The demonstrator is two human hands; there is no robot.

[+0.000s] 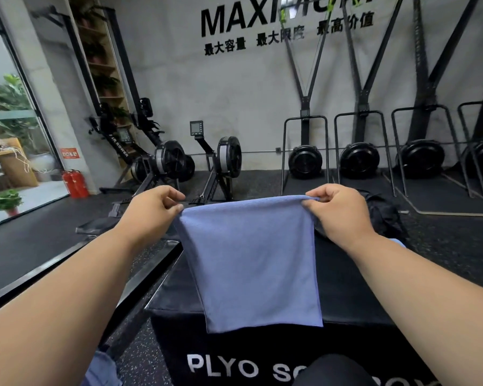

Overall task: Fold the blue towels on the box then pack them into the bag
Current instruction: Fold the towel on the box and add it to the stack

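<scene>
A blue towel [250, 260] hangs flat in the air above the black plyo box [343, 288]. My left hand [151, 210] pinches its top left corner and my right hand [338, 210] pinches its top right corner. The towel's lower edge reaches down to the box's near edge. A black bag [382, 215] lies at the far right end of the box, behind my right hand. A sliver of another blue towel [399, 242] shows past my right wrist, mostly hidden by the arm.
Rowing machines [221, 168] stand on the dark floor beyond the box, with ski trainers [304, 160] along the back wall. A black rail [140, 277] runs along the box's left side. Red fire extinguishers [76, 183] sit at the left by the window.
</scene>
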